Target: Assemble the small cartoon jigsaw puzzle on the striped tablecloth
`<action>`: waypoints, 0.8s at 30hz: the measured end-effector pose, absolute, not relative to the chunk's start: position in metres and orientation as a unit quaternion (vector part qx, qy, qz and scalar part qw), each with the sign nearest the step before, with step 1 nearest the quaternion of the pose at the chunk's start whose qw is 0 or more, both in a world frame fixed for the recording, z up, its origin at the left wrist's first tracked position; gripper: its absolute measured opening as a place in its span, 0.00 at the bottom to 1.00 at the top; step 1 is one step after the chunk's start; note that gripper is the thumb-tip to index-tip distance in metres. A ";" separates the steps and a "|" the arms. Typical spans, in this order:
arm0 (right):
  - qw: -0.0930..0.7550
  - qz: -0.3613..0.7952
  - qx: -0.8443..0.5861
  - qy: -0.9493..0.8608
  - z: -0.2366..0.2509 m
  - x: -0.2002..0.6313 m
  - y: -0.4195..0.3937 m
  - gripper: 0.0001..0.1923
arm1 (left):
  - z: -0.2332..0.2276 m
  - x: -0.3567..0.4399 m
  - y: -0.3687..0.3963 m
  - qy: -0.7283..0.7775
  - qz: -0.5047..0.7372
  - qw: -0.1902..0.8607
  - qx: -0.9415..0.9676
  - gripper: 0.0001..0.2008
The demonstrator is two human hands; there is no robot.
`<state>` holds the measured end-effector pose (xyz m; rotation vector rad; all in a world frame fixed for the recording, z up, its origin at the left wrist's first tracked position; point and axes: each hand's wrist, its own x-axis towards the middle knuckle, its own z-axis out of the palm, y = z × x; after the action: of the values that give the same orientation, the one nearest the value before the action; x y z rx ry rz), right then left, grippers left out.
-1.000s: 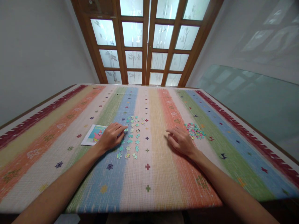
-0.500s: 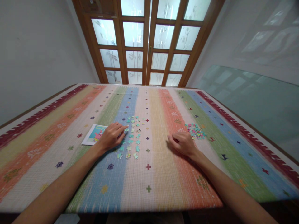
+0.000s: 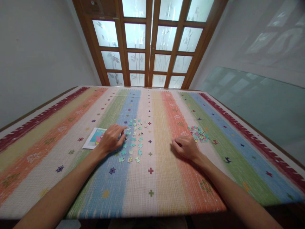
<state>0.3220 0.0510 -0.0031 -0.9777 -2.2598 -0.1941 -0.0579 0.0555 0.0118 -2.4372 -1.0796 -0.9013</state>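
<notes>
Striped tablecloth (image 3: pixel 152 178): hands among puzzle pieces (image 3: pixel 133 140), no legible writing.

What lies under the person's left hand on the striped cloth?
The left hand rests at the edge of the spread-out puzzle pieces and overlaps the corner of the picture card. Whatever lies beneath its palm is hidden.

Both forearms are stretched forward, converging slightly. The left hand (image 3: pixel 110 140) is held palm down at about ten o'clock, fingers curled with the tips pinched together. The right hand (image 3: pixel 186 147) is rested at about two o'clock, fingers loosely curled under.
</notes>
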 end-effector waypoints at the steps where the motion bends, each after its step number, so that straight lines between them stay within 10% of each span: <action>1: 0.329 -0.072 -0.372 -0.865 -0.003 0.322 0.051 0.23 | 0.012 -0.058 0.056 -0.378 -0.317 0.163 -0.854 0.11; 24: 0.318 -0.066 -0.361 -0.874 -0.001 0.321 0.049 0.23 | 0.020 -0.060 0.058 -0.412 -0.329 0.146 -0.837 0.21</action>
<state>0.3209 0.0490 -0.0010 -0.9504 -2.3003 -0.1737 -0.0602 0.0577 0.0201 -2.4104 -1.1850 -0.9462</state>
